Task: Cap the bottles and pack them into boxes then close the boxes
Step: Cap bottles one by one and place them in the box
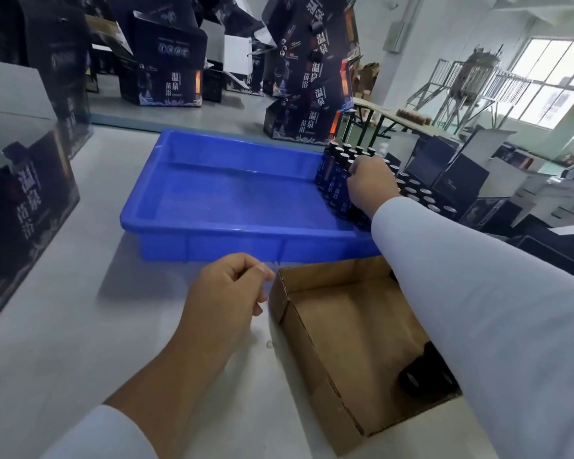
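Observation:
Several dark capped bottles stand packed together at the right end of a blue plastic tray. My right hand reaches over them and its fingers curl around the bottles at the near side of the group. In front of the tray lies an open brown cardboard box, with one dark bottle lying in its near right corner, partly hidden by my right sleeve. My left hand hovers just left of the box with fingers loosely curled, holding nothing.
A dark printed carton stands on the white table at the left. More dark cartons are stacked on the floor behind the tray. To the right are open dark boxes with bottle caps showing and a folding table.

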